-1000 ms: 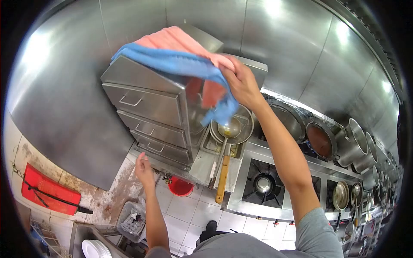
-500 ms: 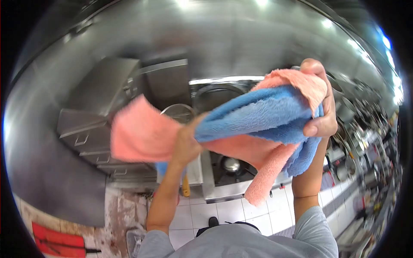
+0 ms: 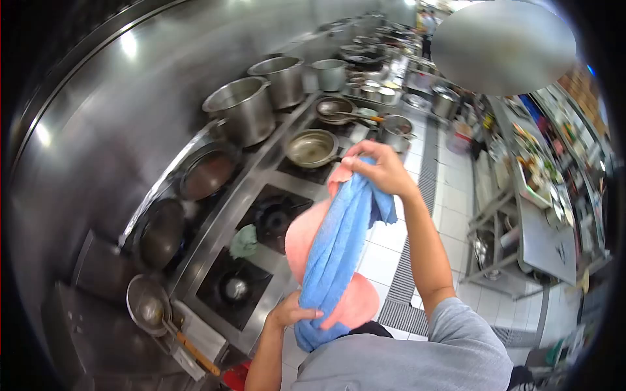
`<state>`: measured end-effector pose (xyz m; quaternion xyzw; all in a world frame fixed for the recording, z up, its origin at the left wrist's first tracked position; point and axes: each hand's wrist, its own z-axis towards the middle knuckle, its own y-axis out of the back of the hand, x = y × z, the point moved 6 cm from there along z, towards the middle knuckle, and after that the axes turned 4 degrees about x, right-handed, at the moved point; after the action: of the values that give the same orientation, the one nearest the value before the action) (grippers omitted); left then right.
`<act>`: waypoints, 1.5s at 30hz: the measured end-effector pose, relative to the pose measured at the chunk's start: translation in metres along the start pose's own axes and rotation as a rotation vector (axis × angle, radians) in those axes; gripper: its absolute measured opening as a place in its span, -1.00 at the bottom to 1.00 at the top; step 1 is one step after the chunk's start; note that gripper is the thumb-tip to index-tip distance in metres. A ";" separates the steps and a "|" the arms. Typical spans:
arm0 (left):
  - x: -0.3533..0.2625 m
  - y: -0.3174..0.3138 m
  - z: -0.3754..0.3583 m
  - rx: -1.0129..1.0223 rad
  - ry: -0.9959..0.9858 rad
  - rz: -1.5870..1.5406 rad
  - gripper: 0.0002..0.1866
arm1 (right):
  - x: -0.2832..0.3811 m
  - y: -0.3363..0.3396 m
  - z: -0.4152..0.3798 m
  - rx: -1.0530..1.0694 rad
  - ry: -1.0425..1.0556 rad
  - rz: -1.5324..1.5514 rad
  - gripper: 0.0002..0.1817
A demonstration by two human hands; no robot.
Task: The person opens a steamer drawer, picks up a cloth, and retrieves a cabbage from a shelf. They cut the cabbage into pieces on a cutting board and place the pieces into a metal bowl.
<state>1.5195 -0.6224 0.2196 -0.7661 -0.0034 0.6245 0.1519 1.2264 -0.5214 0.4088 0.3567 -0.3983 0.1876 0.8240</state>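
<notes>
A blue towel (image 3: 336, 238) and a pink towel (image 3: 302, 238) hang bunched together between my two hands, in front of my body. My left hand (image 3: 291, 311) is closed around the lower end, near my waist. At the upper end, my right hand (image 3: 378, 166) pinches the fabric between thumb and fingers. The blue towel lies over the pink one, which shows along both sides. To the left of the towels, a crumpled pale green cloth (image 3: 244, 242) rests on the stove (image 3: 205, 260) between two burners.
Large steel pots (image 3: 241, 111) and frying pans (image 3: 312, 148) stand along the stove. A strainer (image 3: 149, 305) with a wooden handle lies at lower left. To the right, a steel worktable (image 3: 544, 238) stands beyond the tiled floor and drain grate (image 3: 404, 313). A person (image 3: 428, 29) is far back.
My view has swung right along the stove. The spread towels are now drawn into a long bundle, with my left hand lower and nearer my body. Both hands still hold them.
</notes>
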 end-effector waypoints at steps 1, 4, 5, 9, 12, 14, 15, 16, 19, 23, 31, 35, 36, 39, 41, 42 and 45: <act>0.003 -0.009 0.015 0.044 0.019 0.005 -0.48 | -0.032 0.011 -0.011 -0.041 -0.071 -0.072 -0.69; 0.016 -0.040 0.061 0.185 0.044 -0.228 -0.35 | -0.118 0.014 -0.086 -0.369 -0.145 -0.432 -0.66; 0.024 -0.039 0.079 0.119 0.049 -0.288 -0.32 | -0.127 0.010 -0.120 -0.458 -0.081 -0.638 -0.63; 0.034 -0.057 0.139 0.020 -0.008 -0.288 -0.35 | -0.189 -0.025 -0.268 -0.212 -0.913 0.010 -0.36; 0.026 -0.089 0.174 0.067 0.065 -0.033 -0.44 | -0.174 -0.072 -0.321 -0.473 -0.609 0.786 -0.41; 0.034 -0.095 0.199 0.103 0.099 0.084 -0.49 | -0.179 -0.082 -0.343 -0.284 -0.746 1.045 -0.45; 0.036 -0.099 0.212 0.111 0.111 0.191 -0.55 | -0.174 -0.093 -0.351 -0.042 -0.860 1.300 -0.46; 0.036 -0.104 0.223 0.153 0.126 0.194 -0.55 | -0.180 -0.088 -0.350 -0.092 -0.861 1.303 -0.46; 0.013 -0.099 0.255 0.033 -0.039 0.072 -0.65 | -0.187 -0.034 -0.305 -0.101 -0.645 0.392 -0.55; -0.009 -0.076 0.304 -0.040 -0.086 0.214 -0.72 | -0.158 0.047 -0.272 -0.174 -0.686 0.191 -0.62; -0.033 -0.147 0.406 0.572 0.017 0.555 -0.60 | -0.151 0.122 -0.333 -0.605 -0.591 -0.208 -0.72; -0.041 -0.219 0.432 0.819 -0.159 0.719 -0.60 | -0.124 0.145 -0.383 -1.000 -0.612 -0.207 -0.75; -0.039 -0.237 0.438 0.860 -0.158 0.721 -0.60 | -0.108 0.157 -0.389 -1.088 -0.541 -0.276 -0.78; -0.043 -0.294 0.459 0.935 -0.171 0.672 -0.61 | -0.089 0.181 -0.442 -1.266 -0.570 -0.291 -0.81; -0.045 -0.342 0.464 1.158 -0.220 0.704 -0.54 | -0.075 0.205 -0.470 -1.290 -0.476 -0.404 -0.87; -0.041 -0.362 0.469 1.176 -0.227 0.710 -0.54 | -0.078 0.212 -0.488 -1.333 -0.444 -0.254 -0.85; -0.030 -0.431 0.475 1.227 -0.155 0.510 -0.59 | -0.079 0.256 -0.519 -1.436 -0.369 -0.038 -0.72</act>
<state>1.1372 -0.1087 0.2678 -0.4706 0.5227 0.5828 0.4070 1.2971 0.0322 0.2362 -0.2373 -0.5487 -0.1961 0.7773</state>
